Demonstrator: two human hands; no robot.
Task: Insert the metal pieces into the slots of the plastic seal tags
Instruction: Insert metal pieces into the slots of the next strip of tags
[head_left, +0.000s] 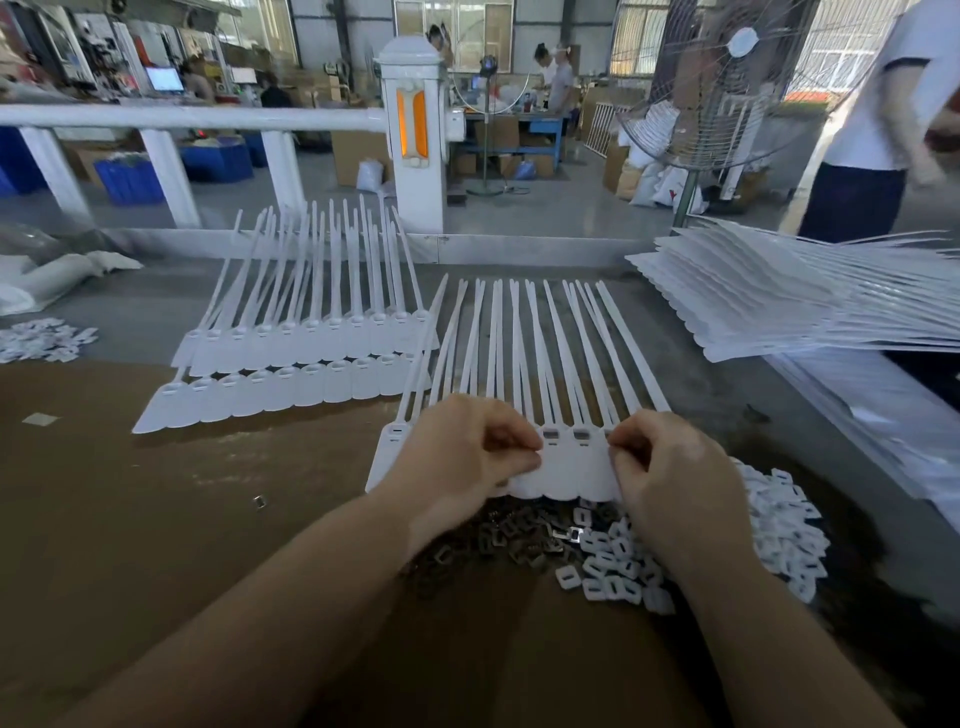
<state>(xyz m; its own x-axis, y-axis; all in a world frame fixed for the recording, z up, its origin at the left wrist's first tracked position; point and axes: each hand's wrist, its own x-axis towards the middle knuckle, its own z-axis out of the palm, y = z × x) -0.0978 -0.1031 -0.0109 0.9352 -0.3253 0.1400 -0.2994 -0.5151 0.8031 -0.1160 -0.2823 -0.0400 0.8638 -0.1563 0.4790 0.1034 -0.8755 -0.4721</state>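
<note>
Mid-insertion: your left hand (457, 447) and right hand (670, 467) pinch the seal tags (563, 467) strip on the desk (156, 519); next, pick from the metal pieces (519, 535) just below.

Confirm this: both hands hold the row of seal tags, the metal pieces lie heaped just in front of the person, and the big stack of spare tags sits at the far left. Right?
Not quite. The head view shows the stack of spare tags at the far right, not left. The rest holds: left hand and right hand hold the row of seal tags, with the metal pieces heaped nearer the person.
</note>
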